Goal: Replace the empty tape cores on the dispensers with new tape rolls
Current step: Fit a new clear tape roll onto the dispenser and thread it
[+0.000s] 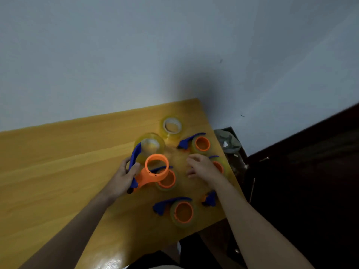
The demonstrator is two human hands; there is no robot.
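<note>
My left hand (124, 174) grips the blue handle of an orange-and-blue tape dispenser (150, 172), lifted above the table with its orange hub bare. My right hand (201, 166) hovers to the right of it, fingers apart, holding nothing. Two clear yellowish tape rolls lie beyond: one (150, 145) just behind the held dispenser, another (172, 125) farther back. Several more dispensers with tape on their orange hubs rest on the table: at the back right (200, 144), under the held one (167, 180), near the front (179, 211). Another (220, 166) is partly hidden behind my right hand.
The yellow wooden table (68, 171) ends close to the right of the dispensers. A small blue-and-orange part (210, 199) lies by my right forearm. Beyond the table's right edge sits a dark bin holding rubbish (229, 141) and dark furniture (303, 181). A pale wall stands behind.
</note>
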